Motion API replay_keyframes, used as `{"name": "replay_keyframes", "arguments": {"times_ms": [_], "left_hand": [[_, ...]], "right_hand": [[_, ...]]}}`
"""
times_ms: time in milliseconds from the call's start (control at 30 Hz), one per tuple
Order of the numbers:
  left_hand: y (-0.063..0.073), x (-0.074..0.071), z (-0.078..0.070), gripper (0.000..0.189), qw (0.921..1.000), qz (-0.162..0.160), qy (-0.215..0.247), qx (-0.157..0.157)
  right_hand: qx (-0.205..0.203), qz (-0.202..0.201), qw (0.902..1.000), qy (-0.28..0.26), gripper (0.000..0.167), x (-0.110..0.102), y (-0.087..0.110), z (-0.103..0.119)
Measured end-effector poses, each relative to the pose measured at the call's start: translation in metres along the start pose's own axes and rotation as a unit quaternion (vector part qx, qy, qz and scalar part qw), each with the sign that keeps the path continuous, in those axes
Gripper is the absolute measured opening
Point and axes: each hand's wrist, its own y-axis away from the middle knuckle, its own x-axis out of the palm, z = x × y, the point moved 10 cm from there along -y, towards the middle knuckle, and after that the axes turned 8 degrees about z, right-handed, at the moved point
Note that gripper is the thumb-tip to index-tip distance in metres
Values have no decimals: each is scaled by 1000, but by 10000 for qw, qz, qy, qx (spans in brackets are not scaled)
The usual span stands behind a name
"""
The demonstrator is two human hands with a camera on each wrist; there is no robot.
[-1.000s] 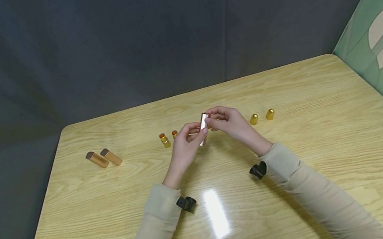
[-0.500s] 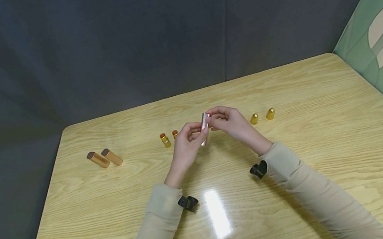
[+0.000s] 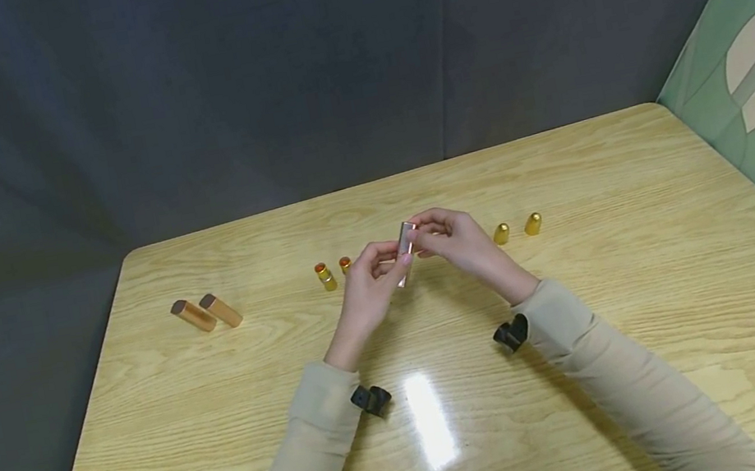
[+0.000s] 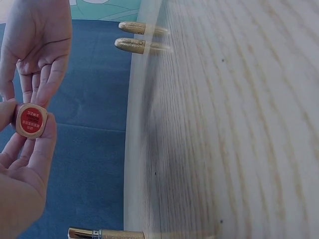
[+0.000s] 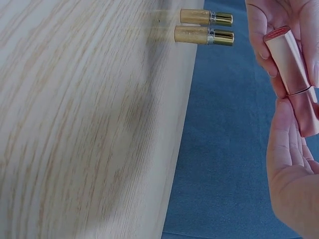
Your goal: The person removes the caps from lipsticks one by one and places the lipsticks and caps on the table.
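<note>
Barely any travel since the earlier head frames: rose-gold tube (image 5: 291, 69) goes from a bright face to a greyer one, likely a slight roll. Both hands keep nearly the same pose. Tube is held aloft over the table (image 3: 155, 431), between the hands.

Grip: left hand (image 3: 370, 288) pinches the near end, thumb against fingers; right hand (image 3: 458, 244) pinches the far end the same way. Both touch it, so neither is nearer.

Key relation: long axis runs from just past 12 o'clock to just past 6 in head view. From tube middle, left hand sits at 8 o'clock, right at 3. Red end label (image 4: 31, 122) is on the left hand's end; seam (image 5: 300, 92) is closer to the right hand's end. Any straight pull or twist should follow that axis.

Around: gold tubes (image 3: 326, 277) at 9 o'clock, copper tubes (image 3: 221, 310) farther out, bullet-shaped gold pieces (image 3: 533, 223) at 3.
</note>
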Motion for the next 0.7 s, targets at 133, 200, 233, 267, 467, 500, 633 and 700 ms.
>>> {"name": "replay_keyframes", "arguments": {"times_ms": [133,200,233,267,467,500,633,700], "left_hand": [[-1,1,0,31,10000,26,5,-37],[-1,1,0,31,10000,33,11,-19],[-1,1,0,31,10000,38,10,-4],[-1,1,0,32,10000,49,10,-5],[0,4,-1,35,9999,149,5,-10],[1,4,-1,35,9999,154,-1,-5],[1,4,0,36,9998,163,-35,-49],[1,4,1,37,9998,189,-51,-81]], "right_hand": [[8,18,10000,-18,33,-1,0,0],[9,34,10000,-41,34,-1,1,0],[14,29,10000,-66,34,-2,1,0],[17,19,9999,-120,34,-2,1,0],[33,-31,9991,-424,36,-6,0,-4],[47,-33,9990,-438,36,-6,0,-5],[140,-61,9987,-484,36,-6,1,-6],[174,-76,9987,-472,36,-6,1,-6]]}}
